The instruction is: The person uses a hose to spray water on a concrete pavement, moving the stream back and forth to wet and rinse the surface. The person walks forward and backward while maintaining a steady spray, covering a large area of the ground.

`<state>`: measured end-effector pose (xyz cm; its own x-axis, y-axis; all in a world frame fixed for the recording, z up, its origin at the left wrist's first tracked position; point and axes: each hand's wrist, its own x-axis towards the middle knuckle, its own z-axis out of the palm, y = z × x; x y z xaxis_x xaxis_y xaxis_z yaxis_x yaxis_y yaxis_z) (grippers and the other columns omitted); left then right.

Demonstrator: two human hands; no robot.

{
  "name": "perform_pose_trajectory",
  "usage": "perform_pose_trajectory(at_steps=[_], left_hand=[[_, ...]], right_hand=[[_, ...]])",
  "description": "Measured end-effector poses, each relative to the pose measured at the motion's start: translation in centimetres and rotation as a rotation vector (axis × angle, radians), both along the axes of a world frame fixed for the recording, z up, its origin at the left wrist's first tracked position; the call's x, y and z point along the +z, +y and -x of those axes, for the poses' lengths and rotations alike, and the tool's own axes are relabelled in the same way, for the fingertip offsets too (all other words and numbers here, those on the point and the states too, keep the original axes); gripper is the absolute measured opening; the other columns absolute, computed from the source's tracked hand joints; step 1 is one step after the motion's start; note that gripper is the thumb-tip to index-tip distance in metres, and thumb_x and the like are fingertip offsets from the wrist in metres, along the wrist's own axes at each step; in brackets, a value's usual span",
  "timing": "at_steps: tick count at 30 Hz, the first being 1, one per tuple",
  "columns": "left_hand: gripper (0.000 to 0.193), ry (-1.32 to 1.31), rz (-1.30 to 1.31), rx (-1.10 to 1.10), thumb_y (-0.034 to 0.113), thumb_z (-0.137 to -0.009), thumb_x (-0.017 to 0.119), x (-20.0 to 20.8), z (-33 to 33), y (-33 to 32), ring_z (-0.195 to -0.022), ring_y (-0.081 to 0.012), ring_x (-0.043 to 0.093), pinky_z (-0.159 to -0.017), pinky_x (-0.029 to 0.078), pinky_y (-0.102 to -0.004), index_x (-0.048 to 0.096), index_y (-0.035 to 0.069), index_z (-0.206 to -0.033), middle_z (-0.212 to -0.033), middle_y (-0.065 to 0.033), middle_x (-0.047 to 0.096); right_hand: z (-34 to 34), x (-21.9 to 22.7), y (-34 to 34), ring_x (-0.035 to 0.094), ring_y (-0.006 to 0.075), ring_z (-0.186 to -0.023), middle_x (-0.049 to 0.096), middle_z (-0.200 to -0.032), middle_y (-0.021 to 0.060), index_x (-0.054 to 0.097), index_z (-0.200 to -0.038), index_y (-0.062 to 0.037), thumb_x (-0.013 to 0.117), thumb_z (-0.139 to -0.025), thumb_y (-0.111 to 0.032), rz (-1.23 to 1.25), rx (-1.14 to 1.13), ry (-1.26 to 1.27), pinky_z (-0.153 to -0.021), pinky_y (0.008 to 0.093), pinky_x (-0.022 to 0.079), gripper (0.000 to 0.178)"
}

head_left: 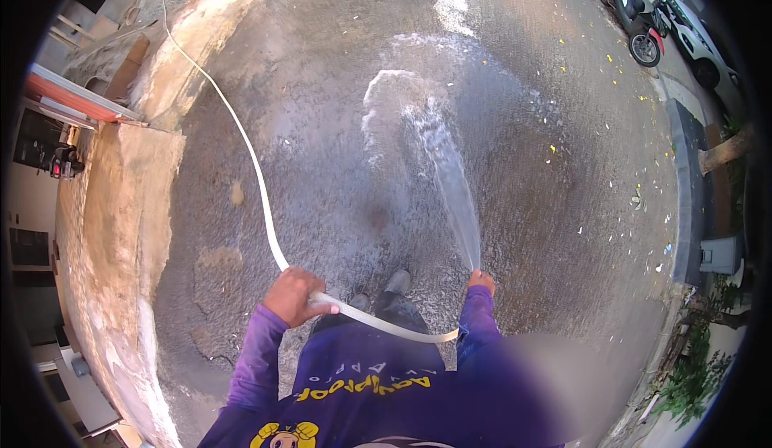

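White hose [259, 181] trailing across the wet pavement [338, 126] to me, my left hand [294, 295] gripping it with fingers curled around, my right hand [481, 280] pinching its end, water jet [452, 182] spraying forward, parked scooter [635, 14] sitting far off

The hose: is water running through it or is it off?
On. A jet of water shoots from the hose end at the right hand and splashes on the pavement.

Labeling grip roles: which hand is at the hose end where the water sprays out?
The right hand: water jet leaves from it. The left hand grips the white hose further back.
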<state>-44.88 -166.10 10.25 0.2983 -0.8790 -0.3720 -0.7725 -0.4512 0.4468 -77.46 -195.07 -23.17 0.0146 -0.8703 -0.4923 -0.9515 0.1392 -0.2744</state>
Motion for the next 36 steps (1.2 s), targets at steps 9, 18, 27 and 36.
perform_pose_trajectory(at_steps=[9, 18, 27, 36], left_hand=[[0.051, 0.028, 0.119, -0.018, 0.054, -0.076, 0.081, -1.8, 0.4, -0.9, -0.087, -0.0347, 0.064, -0.084, 0.048, -0.0456, 0.070, 0.005, -0.083, -0.081, -0.0130, 0.067], [0.048, 0.017, 0.131, -0.100, 0.053, -0.079, 0.079, -2.5, 0.6, -1.4, -0.086, -0.0338, 0.064, -0.083, 0.047, -0.0448, 0.071, 0.006, -0.085, -0.081, -0.0123, 0.066], [0.050, -0.004, 0.161, -0.029, 0.053, -0.078, 0.079, -1.8, 0.3, -0.8, -0.085, -0.0345, 0.064, -0.082, 0.047, -0.0457, 0.070, 0.004, -0.085, -0.080, -0.0131, 0.065], [0.052, 0.022, 0.163, -0.004, 0.055, -0.078, 0.079, -2.9, 0.7, 1.1, -0.085, -0.0350, 0.063, -0.083, 0.048, -0.0462, 0.071, 0.004, -0.085, -0.080, -0.0141, 0.065]], right_hand=[[8.8, -2.7, 1.9, 0.068, 0.0416, -0.110, 0.070, -0.118, 0.0230, 0.076, -0.114, -0.0098, 0.050, -0.093, -0.051, -0.129, -0.150, 0.351, -0.097, 0.0503, 0.052, 0.053], [5.3, 1.5, -3.2, 0.069, 0.0400, -0.109, 0.071, -0.116, 0.0212, 0.075, -0.115, -0.0101, 0.049, -0.096, -0.046, 0.004, -0.106, 0.180, -0.098, 0.0493, 0.052, 0.048], [0.6, 5.8, -6.4, 0.070, 0.0411, -0.105, 0.073, -0.107, 0.0225, 0.075, -0.113, -0.0077, 0.054, -0.094, -0.041, 0.138, -0.070, 0.062, -0.095, 0.0494, 0.053, 0.044], [4.0, 3.8, -4.0, 0.070, 0.0404, -0.104, 0.073, -0.108, 0.0217, 0.076, -0.113, -0.0082, 0.055, -0.093, -0.041, 0.081, -0.063, 0.146, -0.097, 0.0490, 0.053, 0.044]])
